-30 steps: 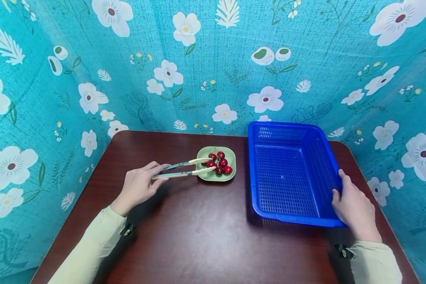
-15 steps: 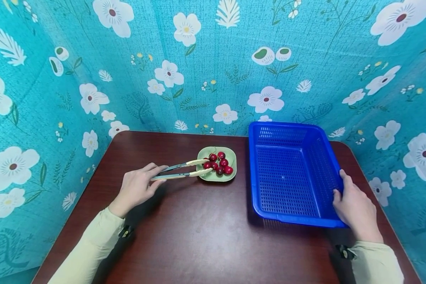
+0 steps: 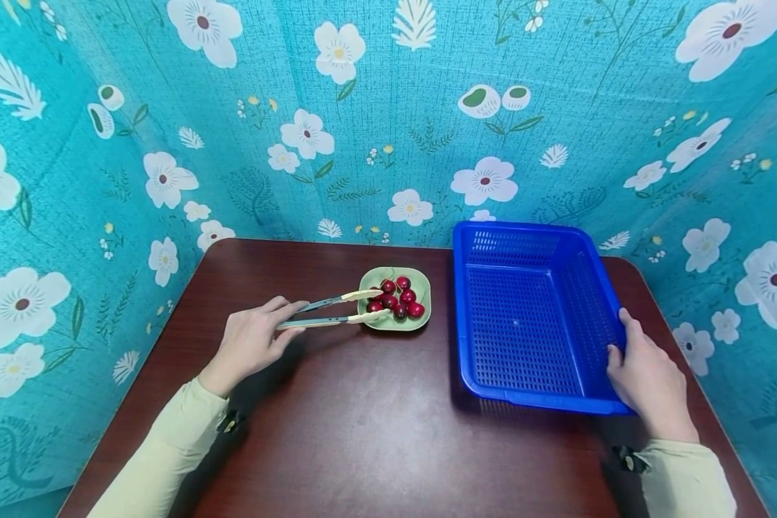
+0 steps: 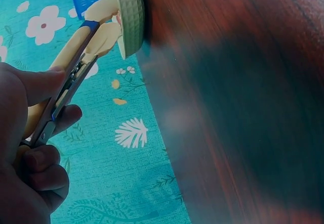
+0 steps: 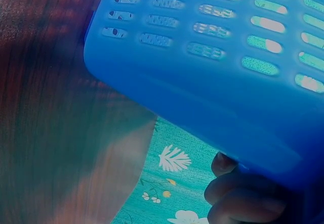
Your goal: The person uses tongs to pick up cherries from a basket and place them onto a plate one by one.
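Note:
My left hand (image 3: 254,340) grips a pair of tongs (image 3: 324,321) with pale yellow tips, thumb on one arm and fingers on the other. The parted tips reach over the left side of a small green dish (image 3: 421,283), around the nearest of several red cherries (image 3: 399,311). In the left wrist view the tongs (image 4: 76,67) meet the rim of the dish (image 4: 130,24), which hides the cherries. On the right, my right hand (image 3: 650,378) holds the rim of a blue plastic basket (image 3: 524,400). Curled fingers (image 5: 238,198) show under that rim in the right wrist view.
The dish and basket stand on a dark brown table (image 3: 362,432), the basket just right of the dish. A turquoise flowered cloth (image 3: 388,144) hangs behind and along both sides of the table.
The tongs' tips drew back slightly to the left, then moved a little right again over the dish. A few cherries at the left shifted. The right hand and basket stay put.

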A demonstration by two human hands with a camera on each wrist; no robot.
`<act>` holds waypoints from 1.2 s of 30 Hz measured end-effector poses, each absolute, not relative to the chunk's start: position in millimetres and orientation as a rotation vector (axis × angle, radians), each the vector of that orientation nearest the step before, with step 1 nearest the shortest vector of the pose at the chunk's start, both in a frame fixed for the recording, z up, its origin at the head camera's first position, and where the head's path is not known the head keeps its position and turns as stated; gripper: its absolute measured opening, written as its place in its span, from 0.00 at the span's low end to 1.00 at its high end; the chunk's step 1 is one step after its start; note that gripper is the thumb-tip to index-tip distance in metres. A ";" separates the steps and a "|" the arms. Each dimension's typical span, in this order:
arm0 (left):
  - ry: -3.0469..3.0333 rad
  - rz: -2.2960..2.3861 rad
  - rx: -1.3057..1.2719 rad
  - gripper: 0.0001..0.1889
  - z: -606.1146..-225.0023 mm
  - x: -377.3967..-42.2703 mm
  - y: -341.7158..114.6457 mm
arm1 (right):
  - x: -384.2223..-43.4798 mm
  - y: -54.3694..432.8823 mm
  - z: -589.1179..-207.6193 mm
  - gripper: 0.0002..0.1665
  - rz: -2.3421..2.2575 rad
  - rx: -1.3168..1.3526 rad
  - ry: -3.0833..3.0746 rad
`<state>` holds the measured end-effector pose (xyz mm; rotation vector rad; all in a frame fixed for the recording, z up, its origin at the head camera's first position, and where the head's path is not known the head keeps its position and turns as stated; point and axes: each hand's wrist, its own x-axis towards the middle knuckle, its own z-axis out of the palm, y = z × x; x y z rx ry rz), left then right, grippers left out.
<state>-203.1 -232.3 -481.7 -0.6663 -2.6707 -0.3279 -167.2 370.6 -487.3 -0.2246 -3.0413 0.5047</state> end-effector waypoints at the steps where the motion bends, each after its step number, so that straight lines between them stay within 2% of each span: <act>1: -2.669 -0.327 -0.667 0.22 -481.6 -203.3 -232.0 | -167.4 370.7 -487.1 0.46 0.505 -0.228 -3.042; 23: -2.565 -0.430 -0.656 0.32 -477.2 -207.8 -224.0 | -168.0 370.5 -487.9 0.46 0.503 -0.233 -3.050; 36: -2.556 -0.458 -0.540 0.35 -468.9 -207.9 -220.1 | -166.2 370.9 -489.7 0.46 0.497 -0.228 -3.037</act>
